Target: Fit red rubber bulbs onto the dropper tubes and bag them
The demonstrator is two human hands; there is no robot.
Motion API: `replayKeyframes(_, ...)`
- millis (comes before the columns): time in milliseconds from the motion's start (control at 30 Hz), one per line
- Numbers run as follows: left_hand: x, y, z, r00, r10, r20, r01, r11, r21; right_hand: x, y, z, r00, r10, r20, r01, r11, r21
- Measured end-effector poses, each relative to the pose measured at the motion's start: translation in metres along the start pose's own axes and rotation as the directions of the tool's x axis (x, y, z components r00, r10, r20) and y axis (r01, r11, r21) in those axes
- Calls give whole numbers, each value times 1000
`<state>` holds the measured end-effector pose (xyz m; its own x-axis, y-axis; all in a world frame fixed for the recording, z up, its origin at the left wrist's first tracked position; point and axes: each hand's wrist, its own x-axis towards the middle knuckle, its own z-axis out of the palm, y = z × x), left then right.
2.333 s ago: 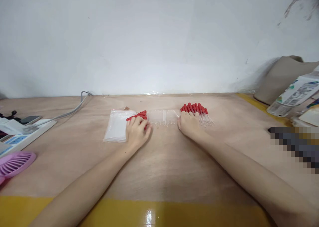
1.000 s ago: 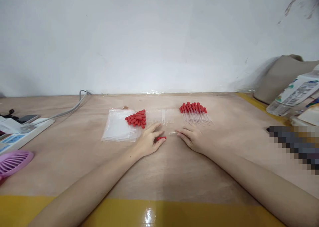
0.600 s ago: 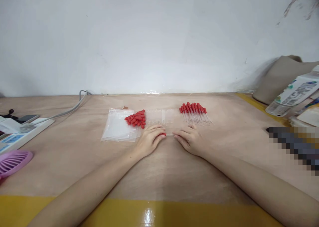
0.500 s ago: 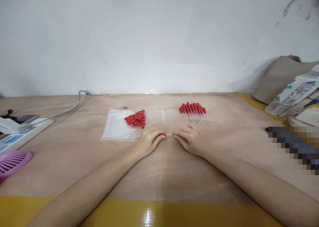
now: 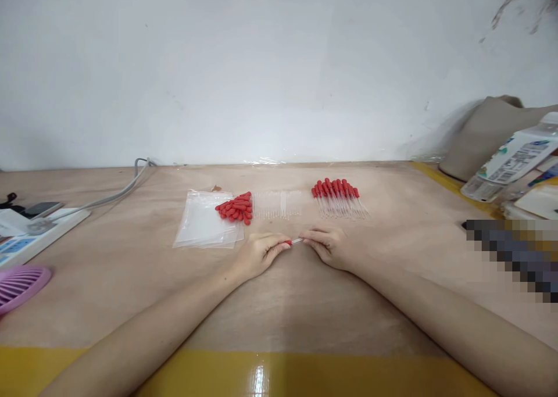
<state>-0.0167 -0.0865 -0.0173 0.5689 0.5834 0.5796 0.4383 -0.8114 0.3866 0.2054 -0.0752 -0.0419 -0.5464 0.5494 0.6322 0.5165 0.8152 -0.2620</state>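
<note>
Red bulb [image 5: 288,243] was pinched by left fingers [image 5: 278,238] | clear tube [image 5: 297,240], touching bulb, was held by right fingers [image 5: 314,235] | loose bulbs [image 5: 235,208] were heaped partly on plastic bags [image 5: 198,222]

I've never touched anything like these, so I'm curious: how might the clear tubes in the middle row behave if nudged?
The clear tubes look thin and see-through, so each is probably light. They seem round and lie flat on the tabletop, so a nudge might roll them. They're likely stiff, since they look straight, though I can't tell glass from plastic.
</note>
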Motion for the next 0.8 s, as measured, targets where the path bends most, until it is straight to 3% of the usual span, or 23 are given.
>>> replayKeyframes(367,-4,-7,4,994,-99,-35,99,995,-7,4,-18,-5,989,132,60,-121,980,-159)
replayKeyframes(667,-7,-9,5,985,-146,-95,139,987,-80,11,-28,-7,951,273,147,-269,962,-45)
replayKeyframes(800,-6,-6,2,980,-198,-33,193,974,-116,15,-24,-12,965,198,171,-194,980,-36)
